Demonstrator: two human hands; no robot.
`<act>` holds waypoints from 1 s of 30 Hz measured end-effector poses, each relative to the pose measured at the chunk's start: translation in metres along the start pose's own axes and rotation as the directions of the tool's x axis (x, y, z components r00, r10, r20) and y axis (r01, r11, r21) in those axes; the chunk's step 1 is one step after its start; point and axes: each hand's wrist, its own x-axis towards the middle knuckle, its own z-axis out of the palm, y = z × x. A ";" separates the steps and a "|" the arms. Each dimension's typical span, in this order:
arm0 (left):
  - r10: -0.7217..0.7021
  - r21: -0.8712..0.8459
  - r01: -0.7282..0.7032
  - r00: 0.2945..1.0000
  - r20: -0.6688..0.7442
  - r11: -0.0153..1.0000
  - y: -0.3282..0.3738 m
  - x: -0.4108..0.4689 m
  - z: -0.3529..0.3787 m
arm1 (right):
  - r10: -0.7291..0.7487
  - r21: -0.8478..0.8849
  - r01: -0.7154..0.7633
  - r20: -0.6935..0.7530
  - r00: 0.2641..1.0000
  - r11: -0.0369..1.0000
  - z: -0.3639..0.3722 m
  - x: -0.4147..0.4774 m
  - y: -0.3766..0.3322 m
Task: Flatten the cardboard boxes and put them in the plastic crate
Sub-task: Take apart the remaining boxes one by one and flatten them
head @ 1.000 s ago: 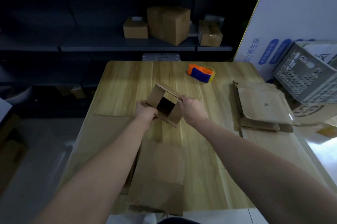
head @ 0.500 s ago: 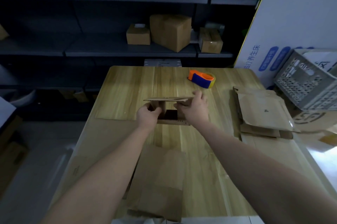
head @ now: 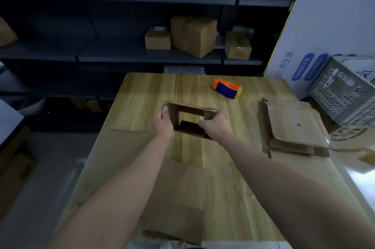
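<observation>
Head view: since 0.5 s ago the cardboard box has swung open-end toward me. It is held over the bench, nearer me than the tape dispenser. Left hand and right hand fingers grasp its side walls. Step: flattening. Next, I judge: shear opposite corners together.

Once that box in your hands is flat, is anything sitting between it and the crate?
Only the flattened cardboard stack, lying low at the right of the table between the box and the crate; lifting over it should likely clear. The tape dispenser sits farther back, off that path.
</observation>
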 end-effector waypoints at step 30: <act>-0.556 0.344 0.453 0.767 0.320 0.823 -0.042 -0.032 -0.036 | 0.260 -0.173 -0.231 0.176 0.949 0.958 -0.018 -0.014 0.074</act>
